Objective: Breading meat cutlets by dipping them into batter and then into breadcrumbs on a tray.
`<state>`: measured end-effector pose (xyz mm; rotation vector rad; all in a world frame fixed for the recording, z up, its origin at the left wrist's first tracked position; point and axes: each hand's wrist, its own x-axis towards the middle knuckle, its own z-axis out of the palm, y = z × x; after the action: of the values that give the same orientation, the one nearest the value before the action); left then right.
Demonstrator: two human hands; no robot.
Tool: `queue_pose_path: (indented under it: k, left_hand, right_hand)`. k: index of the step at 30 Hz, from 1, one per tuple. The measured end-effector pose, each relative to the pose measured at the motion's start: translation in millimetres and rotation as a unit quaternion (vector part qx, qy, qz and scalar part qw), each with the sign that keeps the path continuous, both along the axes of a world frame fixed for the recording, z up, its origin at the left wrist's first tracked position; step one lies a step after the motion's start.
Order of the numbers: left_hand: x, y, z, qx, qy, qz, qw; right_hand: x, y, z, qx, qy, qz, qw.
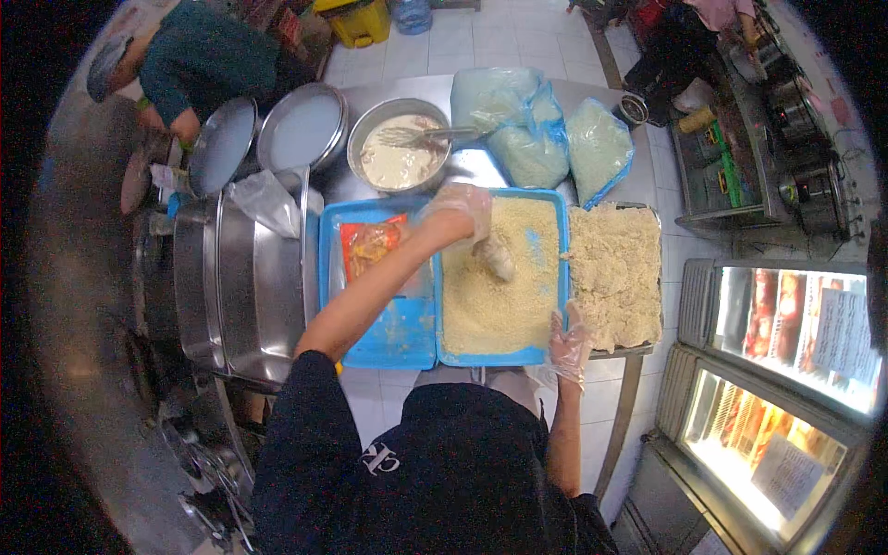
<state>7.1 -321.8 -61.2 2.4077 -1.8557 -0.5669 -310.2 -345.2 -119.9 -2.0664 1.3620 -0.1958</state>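
Writing: white lettering on our black shirt [380,459]; printed sheets [843,338] on the lit cabinets at right, too small for us to read. Red-orange printed packet [372,248] lies in the left blue tray [388,347].

Around: bowl [402,106] of batter with a whisk [450,133] on the bench's far side, bluish bags [504,102] next to it, steel pans [264,277] at left, coarser crumbs [615,277] heaped just right of the right blue tray [499,358]. Our left forearm crosses the left tray, hiding part of it.

Pose: left elbow bent outward, gloved left hand [458,209] over the right tray's far-left corner. Coated piece [497,259] is just below its fingers, over the crumbs [490,319]; we can't tell if they're closed on it. Gloved right hand [569,350] is at the tray's near-right edge, fingers pointing away from us; can't tell if they clamp the rim.
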Motion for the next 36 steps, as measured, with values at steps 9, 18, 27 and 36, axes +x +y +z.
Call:
queue_pose_path:
  k: [9,18,27,36]
  left_hand:
    - [-36.4,102.9,-52.7,-0.117,-0.005,0.264,0.957]
    - [-52.8,229.0,-36.5,-0.033,0.161,0.446,0.880]
    - [-70.4,286.4,-77.5,-0.032,0.263,0.562,0.784]
    - [-82.3,292.1,-89.2,-0.033,0.244,0.592,0.767]
  right_hand:
    - [7.7,46.8,-141.5,-0.052,0.158,0.062,0.984]
    - [80.3,-31.6,-78.5,0.057,0.145,0.157,0.975]
    - [125.3,-75.8,-87.3,-0.038,0.014,0.180,0.983]
    - [157.5,-71.2,-104.2,0.090,0.103,0.371,0.918]
